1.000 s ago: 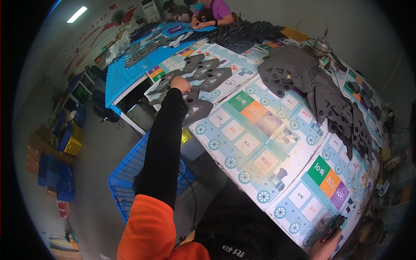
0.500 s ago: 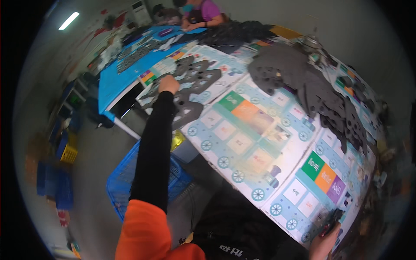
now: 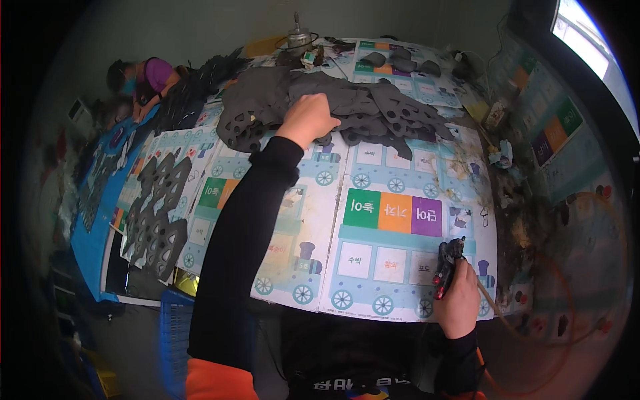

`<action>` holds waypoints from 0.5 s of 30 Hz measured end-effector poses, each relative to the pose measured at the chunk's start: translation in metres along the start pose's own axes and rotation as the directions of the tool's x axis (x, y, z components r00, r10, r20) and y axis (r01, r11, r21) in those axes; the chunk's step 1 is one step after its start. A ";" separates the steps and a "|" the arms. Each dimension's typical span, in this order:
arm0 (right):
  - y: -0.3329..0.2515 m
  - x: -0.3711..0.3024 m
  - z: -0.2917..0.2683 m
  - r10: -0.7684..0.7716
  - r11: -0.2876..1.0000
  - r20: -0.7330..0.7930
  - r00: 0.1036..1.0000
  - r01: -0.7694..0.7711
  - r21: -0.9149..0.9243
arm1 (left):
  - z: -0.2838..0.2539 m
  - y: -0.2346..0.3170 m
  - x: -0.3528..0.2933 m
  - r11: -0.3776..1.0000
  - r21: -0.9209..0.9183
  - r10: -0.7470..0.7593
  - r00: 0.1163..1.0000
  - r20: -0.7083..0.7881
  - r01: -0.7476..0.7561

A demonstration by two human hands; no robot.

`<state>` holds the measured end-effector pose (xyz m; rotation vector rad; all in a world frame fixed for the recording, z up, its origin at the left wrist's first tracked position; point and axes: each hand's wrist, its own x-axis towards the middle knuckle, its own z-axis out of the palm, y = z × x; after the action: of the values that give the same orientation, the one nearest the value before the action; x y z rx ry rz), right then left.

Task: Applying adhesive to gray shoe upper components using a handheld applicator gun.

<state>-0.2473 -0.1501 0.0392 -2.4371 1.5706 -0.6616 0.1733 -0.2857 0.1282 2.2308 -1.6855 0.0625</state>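
Observation:
A heap of dark grey flat cut-out pieces with holes lies across the far middle of the table. My left hand is on the heap, its fingers curled down onto a grey cut-out piece and partly hidden. My right hand is closed around a small black and red hand tool over the near right of the table. A thin tan hose runs by that hand. More grey cut-out pieces, with triangular openings, are laid out at the left.
Printed sheets cover the table. A blue-covered table adjoins at left, where a person sits. A metal can stands at the back. A blue basket is below the near-left edge. An orange hose hangs at right.
My view has swung to the right. The left hand has gone from the laid-out grey pieces at the left to the heap. The right hand still holds the tool.

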 end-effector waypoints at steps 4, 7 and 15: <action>0.002 0.000 0.000 0.031 0.999 -0.011 0.999 -0.031 0.007 | 0.048 0.019 0.039 0.993 0.112 0.033 0.996 -0.080 -0.024; 0.003 -0.002 -0.001 0.023 1.000 -0.026 0.999 -0.023 0.000 | 0.068 0.016 0.062 0.989 0.147 -0.018 0.998 -0.060 0.027; 0.003 -0.001 -0.004 0.061 0.996 0.027 0.998 -0.063 0.058 | 0.060 -0.007 0.103 0.881 -0.381 -0.229 0.958 0.170 0.278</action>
<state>-0.2517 -0.1502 0.0417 -2.3359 1.5874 -0.6546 0.1999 -0.3971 0.0950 2.1417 -1.2950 -0.4526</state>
